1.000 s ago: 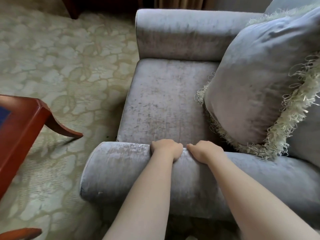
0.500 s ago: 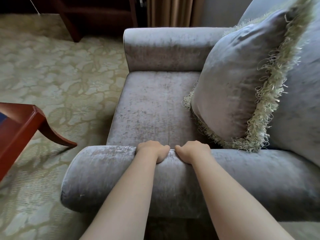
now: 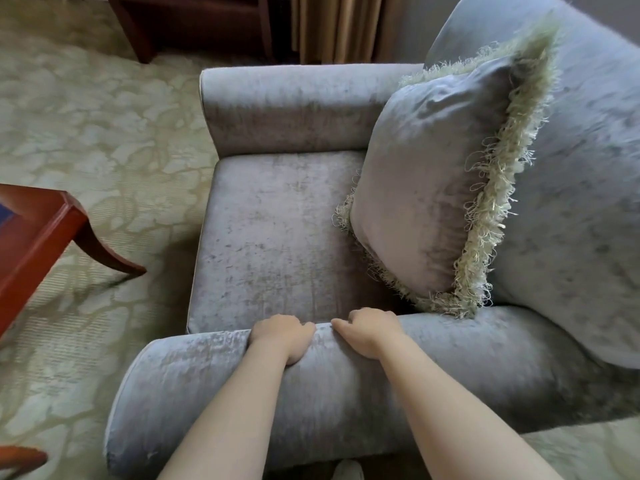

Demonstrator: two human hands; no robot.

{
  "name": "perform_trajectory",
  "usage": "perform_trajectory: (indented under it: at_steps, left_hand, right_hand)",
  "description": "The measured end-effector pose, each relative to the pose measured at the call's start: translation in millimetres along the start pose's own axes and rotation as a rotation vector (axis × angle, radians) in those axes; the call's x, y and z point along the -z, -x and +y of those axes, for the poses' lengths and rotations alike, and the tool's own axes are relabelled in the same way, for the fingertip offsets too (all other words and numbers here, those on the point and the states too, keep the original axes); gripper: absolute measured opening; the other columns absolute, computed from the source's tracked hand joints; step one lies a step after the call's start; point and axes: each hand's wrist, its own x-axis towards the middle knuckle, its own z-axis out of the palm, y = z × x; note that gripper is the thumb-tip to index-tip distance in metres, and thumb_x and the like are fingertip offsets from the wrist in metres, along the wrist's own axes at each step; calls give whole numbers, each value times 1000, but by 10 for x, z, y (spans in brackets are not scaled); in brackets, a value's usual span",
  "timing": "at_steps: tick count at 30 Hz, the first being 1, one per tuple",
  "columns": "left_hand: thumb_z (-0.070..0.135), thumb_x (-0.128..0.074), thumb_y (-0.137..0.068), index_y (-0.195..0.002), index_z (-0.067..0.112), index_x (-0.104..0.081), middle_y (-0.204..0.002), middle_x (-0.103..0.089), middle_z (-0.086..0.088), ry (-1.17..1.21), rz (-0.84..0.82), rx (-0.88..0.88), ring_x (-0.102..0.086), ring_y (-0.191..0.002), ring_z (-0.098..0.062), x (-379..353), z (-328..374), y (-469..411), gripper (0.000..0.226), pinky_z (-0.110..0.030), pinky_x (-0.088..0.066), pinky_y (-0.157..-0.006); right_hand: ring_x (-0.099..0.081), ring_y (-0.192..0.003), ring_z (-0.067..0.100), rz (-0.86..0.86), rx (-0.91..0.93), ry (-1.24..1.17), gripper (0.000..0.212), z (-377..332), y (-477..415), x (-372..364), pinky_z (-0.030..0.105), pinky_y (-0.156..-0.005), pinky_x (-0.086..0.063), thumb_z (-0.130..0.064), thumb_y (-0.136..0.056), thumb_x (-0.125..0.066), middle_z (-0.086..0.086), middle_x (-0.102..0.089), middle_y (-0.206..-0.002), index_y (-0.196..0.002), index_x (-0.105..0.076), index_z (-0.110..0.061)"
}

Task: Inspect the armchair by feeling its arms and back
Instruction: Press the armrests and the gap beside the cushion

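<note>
Left grip (image 3: 282, 336): hand laid on top of the near armrest (image 3: 214, 386), fingers curled over its inner edge toward the seat, clasping the roll of velvet; forearm bare. Right grip (image 3: 372, 332): hand set just beside the left one on the same armrest, the two close but apart, fingers likewise curled over the inner edge and pressing into the fabric; forearm bare. Listing from left to right: red-brown wooden table (image 3: 31, 233), one corner and one curved leg in view, standing on the carpet (image 3: 97, 126), which is pale green with a leaf-like pattern. Armchair (image 3: 277, 230): grey-blue velvet, placed in the middle and right of the view, standing on the carpet near the table but apart from it. Near armrest: rounded roll, running across the lower part of the view, carrying both hands. Seat: flat, fabric mottled with darker patches. Far armrest (image 3: 291, 109): rounded roll at the opposite side of the seat. Cushion (image 3: 426, 181): grey-blue with pale green fringe, propped upright on the seat, leaning against the chair back (image 3: 581, 188), its lower corner touching the near armrest. Dark wooden furniture (image 3: 194, 22) and tan curtain (image 3: 339, 26): beyond the far armrest, at the upper edge.
</note>
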Motion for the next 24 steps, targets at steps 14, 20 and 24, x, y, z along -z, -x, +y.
perform_trajectory:
  at_steps: [14, 20, 24]
  left_hand:
    - [42, -26, -95, -142, 11, -40, -145, -38, -14, -31, -117, 9, -38, -131, -33, 152, 1322, -100, 58, -47, -31, -106]
    - [43, -22, -94, -121, 9, -59, -127, -57, -14, 135, -16, 39, -54, -113, -30, -27, 1759, -167, 56, -37, -35, -83]
    - [46, -22, -93, -117, 11, -61, -122, -59, -14, 95, 41, 49, -55, -107, -31, -62, 1766, -161, 58, -35, -38, -75]
  right_hand:
    - [-49, -125, 24, 50, -332, 163, 56, 1408, 45, 306, 37, -100, -32, -49, -95, -23, 6, -55, -135, -129, -56, -18]
    - [-54, -109, 28, -50, -137, -2, 35, 1624, -254, 360, 30, -86, -40, -24, -92, -38, 15, -58, -127, -111, -63, -10]
    - [-54, -111, 29, 46, -106, -10, 44, 1626, -214, 316, 31, -85, -40, -38, -91, -37, 15, -58, -127, -117, -61, -12]
